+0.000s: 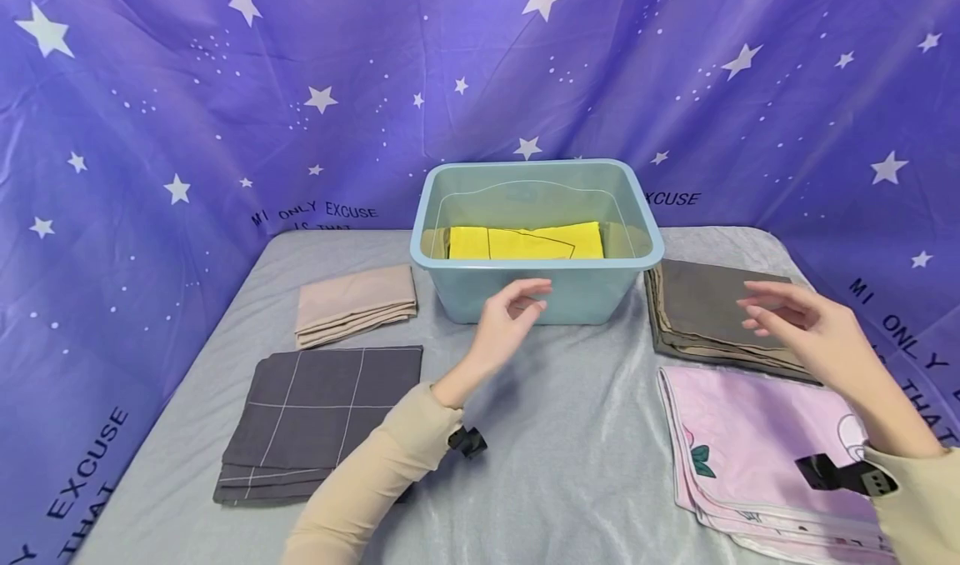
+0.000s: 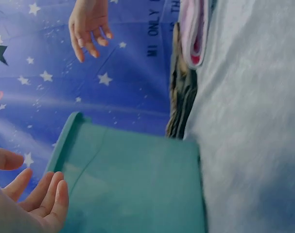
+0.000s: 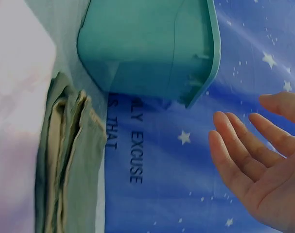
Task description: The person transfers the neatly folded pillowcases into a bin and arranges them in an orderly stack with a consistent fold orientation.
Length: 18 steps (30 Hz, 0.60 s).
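Observation:
A blue-green plastic bin (image 1: pixel 536 294) stands at the back of the grey covered surface, with a folded yellow cloth (image 1: pixel 525 243) inside it. My left hand (image 1: pixel 510 319) hovers before the bin's front wall, fingers loosely bent and holding nothing. On the right, my right hand (image 1: pixel 806 323) hangs above a folded dark olive cloth (image 1: pixel 705 302), also holding nothing, as the right wrist view (image 3: pixel 264 165) agrees. Nearer me on that side lies a folded pink cloth (image 1: pixel 750 440) with a leaf print. To the left are a folded beige cloth (image 1: pixel 356 298) and a folded dark grey checked cloth (image 1: pixel 315 407).
A purple-blue curtain (image 1: pixel 360 48) with white stars and lettering hangs behind and at both sides. Grey plush fabric (image 1: pixel 540 465) covers the surface between the two groups of folded cloths. Black wrist mounts (image 1: pixel 468 442) sit at both cuffs.

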Each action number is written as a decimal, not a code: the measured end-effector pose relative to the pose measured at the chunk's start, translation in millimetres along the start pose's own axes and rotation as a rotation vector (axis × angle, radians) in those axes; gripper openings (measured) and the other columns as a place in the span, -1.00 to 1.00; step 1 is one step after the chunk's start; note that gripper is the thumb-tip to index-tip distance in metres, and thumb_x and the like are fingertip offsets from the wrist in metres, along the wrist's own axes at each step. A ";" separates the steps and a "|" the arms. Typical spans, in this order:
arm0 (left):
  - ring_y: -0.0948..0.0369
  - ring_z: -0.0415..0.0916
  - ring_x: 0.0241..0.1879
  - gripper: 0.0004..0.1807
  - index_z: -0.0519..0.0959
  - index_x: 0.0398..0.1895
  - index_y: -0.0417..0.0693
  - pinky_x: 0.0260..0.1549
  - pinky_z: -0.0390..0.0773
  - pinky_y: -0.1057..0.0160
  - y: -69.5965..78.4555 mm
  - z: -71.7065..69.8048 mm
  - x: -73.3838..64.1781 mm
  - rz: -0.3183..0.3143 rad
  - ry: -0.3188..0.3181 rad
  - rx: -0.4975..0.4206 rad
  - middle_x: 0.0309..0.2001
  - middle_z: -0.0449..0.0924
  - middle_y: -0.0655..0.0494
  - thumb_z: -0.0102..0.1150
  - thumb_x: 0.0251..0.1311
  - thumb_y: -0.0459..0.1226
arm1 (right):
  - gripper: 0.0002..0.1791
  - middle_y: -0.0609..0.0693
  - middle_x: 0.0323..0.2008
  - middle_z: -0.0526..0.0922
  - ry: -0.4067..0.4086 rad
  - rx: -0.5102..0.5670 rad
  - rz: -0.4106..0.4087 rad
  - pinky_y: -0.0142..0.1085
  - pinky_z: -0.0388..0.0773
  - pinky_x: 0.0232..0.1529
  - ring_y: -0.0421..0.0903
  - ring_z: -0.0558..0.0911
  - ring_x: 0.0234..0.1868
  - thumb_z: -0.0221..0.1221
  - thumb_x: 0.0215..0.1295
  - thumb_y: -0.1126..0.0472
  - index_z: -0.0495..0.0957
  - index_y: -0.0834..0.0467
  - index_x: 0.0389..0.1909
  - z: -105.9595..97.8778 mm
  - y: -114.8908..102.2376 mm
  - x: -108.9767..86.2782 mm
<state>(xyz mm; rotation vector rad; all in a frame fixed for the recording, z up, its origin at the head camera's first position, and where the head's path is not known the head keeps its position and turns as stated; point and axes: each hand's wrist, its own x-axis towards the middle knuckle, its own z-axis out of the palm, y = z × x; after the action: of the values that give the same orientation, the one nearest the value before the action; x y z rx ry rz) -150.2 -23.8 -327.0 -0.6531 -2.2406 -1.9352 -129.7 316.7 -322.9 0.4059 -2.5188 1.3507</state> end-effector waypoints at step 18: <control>0.15 0.49 -0.23 -0.71 0.50 -0.08 -0.22 -0.25 0.44 0.43 -36.7 54.4 -11.3 -0.101 -0.087 -0.013 -0.12 0.55 -0.06 -0.03 0.12 -0.46 | -0.60 -0.47 -0.32 0.57 -0.011 -0.034 0.089 -0.65 0.42 -0.42 -0.44 0.56 -0.43 0.03 0.19 0.45 0.45 -0.01 -0.03 -26.3 32.1 -37.1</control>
<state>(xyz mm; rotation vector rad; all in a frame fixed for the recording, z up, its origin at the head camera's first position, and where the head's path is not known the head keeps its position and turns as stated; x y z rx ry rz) -143.7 22.3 -374.6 -0.6490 -2.3577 -2.0068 -104.4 360.4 -346.4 0.2988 -2.5932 1.3387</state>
